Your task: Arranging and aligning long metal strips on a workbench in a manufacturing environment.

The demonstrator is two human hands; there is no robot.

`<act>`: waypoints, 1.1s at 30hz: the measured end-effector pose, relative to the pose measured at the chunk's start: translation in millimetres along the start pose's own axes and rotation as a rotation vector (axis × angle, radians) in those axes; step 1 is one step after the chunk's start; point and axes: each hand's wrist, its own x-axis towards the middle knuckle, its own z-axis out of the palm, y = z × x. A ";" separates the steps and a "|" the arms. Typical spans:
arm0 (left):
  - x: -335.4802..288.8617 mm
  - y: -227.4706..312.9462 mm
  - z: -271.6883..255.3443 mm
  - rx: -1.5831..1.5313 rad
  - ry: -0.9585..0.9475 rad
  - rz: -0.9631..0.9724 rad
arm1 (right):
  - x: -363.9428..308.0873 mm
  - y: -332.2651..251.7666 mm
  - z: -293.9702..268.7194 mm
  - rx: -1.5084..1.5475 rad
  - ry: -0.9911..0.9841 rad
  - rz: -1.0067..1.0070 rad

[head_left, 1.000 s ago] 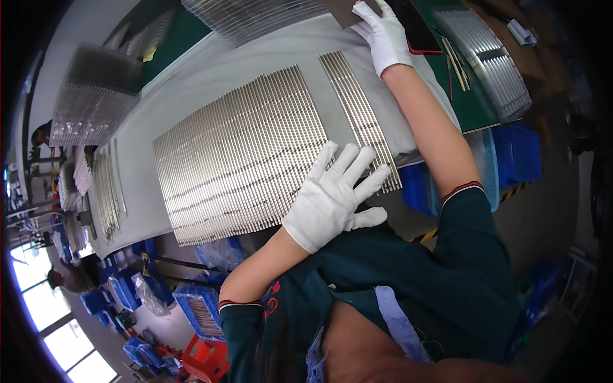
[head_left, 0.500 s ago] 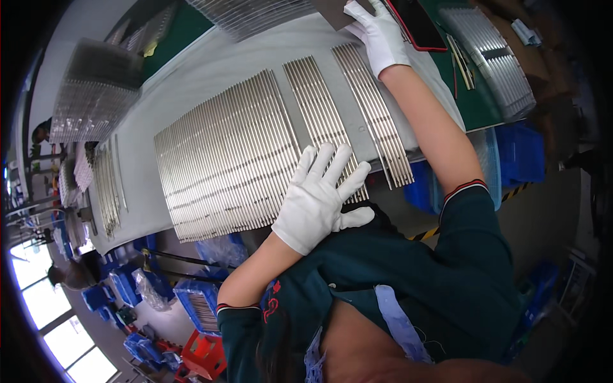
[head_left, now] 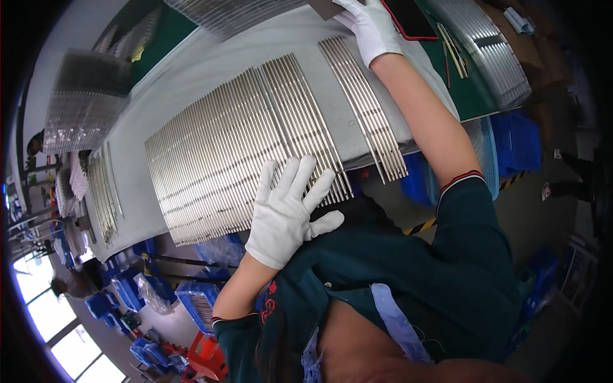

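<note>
My left hand (head_left: 284,214), in a white glove, lies with fingers spread over the near ends of thin silvery metal rods. Beneath and beside it is a wide row of rods (head_left: 211,153), side by side on a pale cloth. A narrower group of rods (head_left: 303,127) sits against its right side, with a thin slit at the far end. Farther right lies a separate strip of rods (head_left: 364,108). At the far edge my right hand (head_left: 371,33), also gloved, has its fingers around the edge of a flat grey-brown plate (head_left: 324,8), partly cut off by the frame.
A red-edged phone (head_left: 410,19) and several thin sticks (head_left: 452,51) lie right of my right hand. Clear ridged trays stand at far right (head_left: 488,54) and left (head_left: 86,121). More rods (head_left: 102,191) lie on the left. Blue crates (head_left: 517,143) stand beyond the table's right edge.
The narrower rod group has moved left against the wide row, closing most of the gap. My left hand has moved left and nearer with it. My right hand stays by the plate; the view shifts slightly.
</note>
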 end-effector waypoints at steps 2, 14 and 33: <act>-4.5 -1.7 0.3 0.005 -0.005 -0.018 | -3.4 -1.6 3.0 -0.024 0.010 0.000; 29.8 9.3 2.3 -0.277 0.109 0.159 | -5.1 -3.9 6.8 -0.069 0.050 0.025; -1.4 -6.8 2.9 -0.079 0.052 -0.031 | -9.3 -1.8 11.1 -0.132 0.012 -0.027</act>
